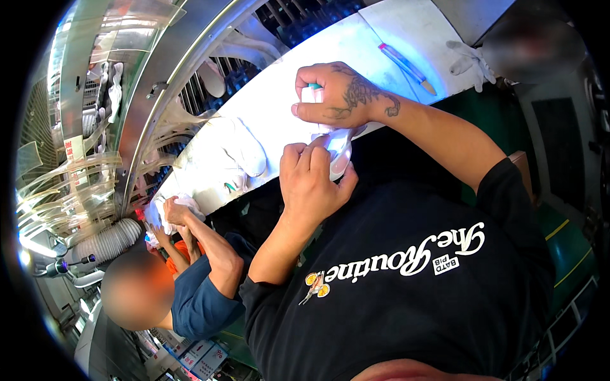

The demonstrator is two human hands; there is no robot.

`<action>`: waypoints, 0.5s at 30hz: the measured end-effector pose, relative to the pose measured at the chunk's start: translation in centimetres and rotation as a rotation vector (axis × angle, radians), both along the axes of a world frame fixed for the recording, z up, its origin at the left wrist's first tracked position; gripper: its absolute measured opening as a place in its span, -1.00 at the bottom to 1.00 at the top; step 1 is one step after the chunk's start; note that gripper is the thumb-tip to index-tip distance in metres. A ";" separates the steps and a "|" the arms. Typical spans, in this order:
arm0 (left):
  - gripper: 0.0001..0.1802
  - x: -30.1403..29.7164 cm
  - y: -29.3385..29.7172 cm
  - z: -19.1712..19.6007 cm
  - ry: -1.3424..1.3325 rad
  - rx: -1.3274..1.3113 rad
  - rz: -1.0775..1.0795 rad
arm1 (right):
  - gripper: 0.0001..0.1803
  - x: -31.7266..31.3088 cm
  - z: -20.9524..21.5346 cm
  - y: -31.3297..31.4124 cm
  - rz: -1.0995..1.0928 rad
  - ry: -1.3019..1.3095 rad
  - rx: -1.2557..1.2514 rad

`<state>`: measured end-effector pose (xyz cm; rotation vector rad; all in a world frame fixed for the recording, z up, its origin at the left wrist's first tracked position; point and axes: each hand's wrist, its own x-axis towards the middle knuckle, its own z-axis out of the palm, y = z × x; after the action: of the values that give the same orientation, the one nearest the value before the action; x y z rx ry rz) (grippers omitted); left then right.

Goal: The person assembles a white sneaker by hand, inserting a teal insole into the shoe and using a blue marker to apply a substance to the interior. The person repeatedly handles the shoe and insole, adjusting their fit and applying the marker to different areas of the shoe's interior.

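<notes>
My left hand (314, 183) is closed, its fingers and thumb pinching a glossy, pale, curved piece (342, 152) at the near edge of the white worktop. Just beyond it, my right hand (340, 95), tattooed on its back, is wrapped round a whitish object with a green end (313, 93). Most of that object is hidden by the fingers, and glare washes out where it meets the pale piece. Left of my hands, a flat, rounded white piece (251, 153) lies on the worktop.
The white worktop (286, 82) curves along a machine with dark slots. A blue pen-like tool (406, 68) and a white glove (469, 62) lie at the far right. A co-worker's hand (176, 211) handles white material at left. Clear tubes (82, 178) and a grey hose (109, 238) stand beyond.
</notes>
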<state>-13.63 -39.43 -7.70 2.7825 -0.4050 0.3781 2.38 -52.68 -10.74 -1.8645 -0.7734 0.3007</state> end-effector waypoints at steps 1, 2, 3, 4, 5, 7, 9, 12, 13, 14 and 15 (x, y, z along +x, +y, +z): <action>-0.42 -0.1 0.1 -0.1 -0.010 -0.003 -0.002 | -0.60 -0.2 0.2 0.0 0.005 0.009 -0.011; -0.45 -0.1 0.3 0.0 0.015 0.043 -0.038 | -0.60 -0.2 0.4 0.1 0.011 0.017 -0.020; -0.48 -0.3 0.6 0.2 0.041 0.088 -0.074 | -0.60 -0.3 0.4 0.1 0.017 0.025 -0.028; -0.50 -0.4 0.8 0.3 0.067 0.133 -0.110 | -0.60 -0.3 0.4 0.2 0.022 0.006 -0.017; -0.49 -0.4 0.9 0.6 0.134 0.157 -0.077 | -0.60 -0.4 0.3 0.3 0.029 -0.014 -0.006; -0.48 -0.4 0.8 1.6 0.269 0.202 -0.009 | -0.59 -0.8 0.1 0.7 0.051 -0.054 0.003; -0.45 0.3 0.8 2.9 0.393 0.245 -0.038 | -0.58 -1.3 0.2 1.0 0.079 -0.098 -0.005; -0.41 1.2 1.4 4.6 0.539 0.219 -0.096 | -0.57 -1.4 0.3 1.2 0.082 -0.083 -0.023; -0.40 1.4 1.7 4.8 0.580 0.195 -0.118 | -0.57 -1.3 0.3 1.1 0.101 -0.068 -0.036; -0.38 1.5 2.2 4.6 0.598 0.157 -0.146 | -0.56 -1.4 0.3 1.1 0.106 -0.080 -0.043; -0.37 1.5 2.9 4.1 0.614 0.118 -0.175 | -0.56 -1.6 0.3 1.1 0.110 -0.092 -0.050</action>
<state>-12.15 -36.51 -3.61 2.7575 -0.5171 -0.5458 0.75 -51.54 -10.44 -1.8969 -0.9412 0.3078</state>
